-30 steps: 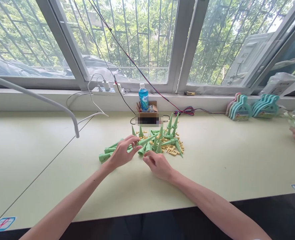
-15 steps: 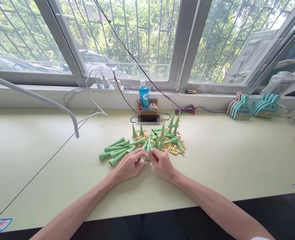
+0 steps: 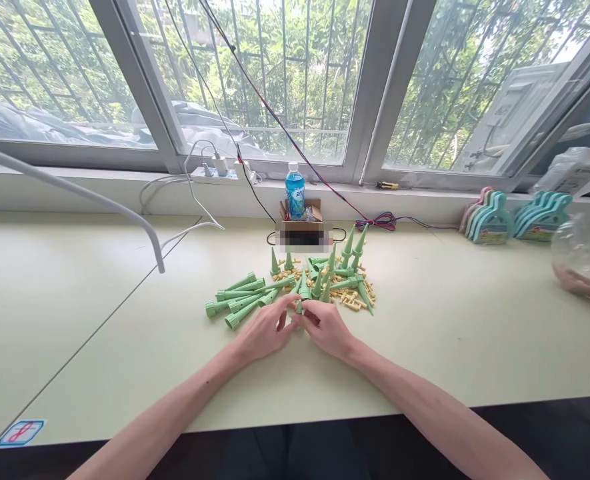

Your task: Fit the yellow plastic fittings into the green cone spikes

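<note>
My left hand [image 3: 269,331] and my right hand [image 3: 327,328] meet in front of the pile, fingertips pinched around a small green plastic cone [image 3: 299,307]. The fingers cover most of it; its tip points upward. Just behind them stand several upright green spikes [image 3: 358,248]. Long hollow green spikes with ribbed collars [image 3: 245,312] lie to the left of my hands. Small yellow T-shaped pieces [image 3: 353,301] are scattered among the green parts, behind and to the right.
A blue bottle [image 3: 295,193] stands in a small cardboard box [image 3: 319,212] by the window sill. A white cable arm [image 3: 125,210] crosses the left side. Stacked teal plastic pieces [image 3: 492,220] are at the back right. Another person's hand [image 3: 577,280] is near clear plastic [image 3: 572,247].
My two hands stay together on the green cone with little visible movement. At the right edge, the other person's hand has come further into view, with clear plastic. The whole view has shifted slightly.
</note>
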Motion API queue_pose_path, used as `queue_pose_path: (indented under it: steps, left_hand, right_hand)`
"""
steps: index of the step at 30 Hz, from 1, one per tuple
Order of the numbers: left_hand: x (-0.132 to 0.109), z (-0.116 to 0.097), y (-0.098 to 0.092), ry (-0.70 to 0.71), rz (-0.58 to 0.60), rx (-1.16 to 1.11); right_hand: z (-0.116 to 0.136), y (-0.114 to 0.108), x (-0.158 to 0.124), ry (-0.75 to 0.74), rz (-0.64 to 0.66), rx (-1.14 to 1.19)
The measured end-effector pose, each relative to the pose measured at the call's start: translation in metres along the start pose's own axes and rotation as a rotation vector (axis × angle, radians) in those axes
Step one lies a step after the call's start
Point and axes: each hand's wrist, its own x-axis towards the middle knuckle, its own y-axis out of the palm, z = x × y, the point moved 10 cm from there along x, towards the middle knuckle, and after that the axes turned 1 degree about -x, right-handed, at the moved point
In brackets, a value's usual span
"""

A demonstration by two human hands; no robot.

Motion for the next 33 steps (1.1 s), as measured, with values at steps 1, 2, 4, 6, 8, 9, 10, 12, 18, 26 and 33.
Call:
queue_pose_path:
  steps: [1,2,4,6,8,9,10,12,18,26,33]
  left_hand:
    - [-0.0001,0.0006,0.0002,0.000,-0.001,0.001]
    - [-0.0001,0.0010,0.0001,0.001,-0.004,0.001]
    - [-0.0001,0.0011,-0.0003,0.002,-0.007,-0.003]
    - [0.0002,0.0008,-0.0009,-0.002,-0.005,-0.009]
    - [0.0007,-0.0002,-0.0015,-0.006,0.000,-0.016]
    - [0.0010,-0.0009,-0.0018,-0.005,0.004,-0.020]
    - [0.0012,-0.0014,-0.0020,-0.004,0.006,-0.025]
    - [0.0014,-0.0016,-0.0023,-0.005,0.008,-0.033]
    - [0.0014,-0.0014,-0.0035,0.007,-0.008,-0.026]
    - [0.0010,-0.0021,-0.0038,0.016,-0.021,-0.045]
    - [-0.0007,0.0018,0.0013,0.008,-0.004,-0.035]
  right_hand:
    - [0.0002,-0.0004,0.0000,0.000,-0.002,-0.008]
    - [0.0004,-0.0007,0.0000,0.001,-0.003,-0.013]
    - [0.0002,-0.0010,-0.0001,0.006,-0.003,-0.010]
    - [-0.0005,-0.0004,-0.0003,0.014,0.004,0.007]
    - [-0.0009,0.0000,-0.0004,0.019,0.010,0.025]
    - [-0.0009,-0.0001,-0.0005,0.019,0.009,0.029]
    - [-0.0008,-0.0003,-0.0005,0.018,0.007,0.030]
    - [-0.0004,-0.0008,-0.0007,0.016,0.003,0.030]
    - [0.0009,-0.0015,-0.0011,0.017,0.001,0.025]
    - [0.0014,-0.0021,-0.0012,0.000,-0.019,0.025]
    - [-0.0023,-0.0058,-0.0027,0.015,-0.077,0.040]
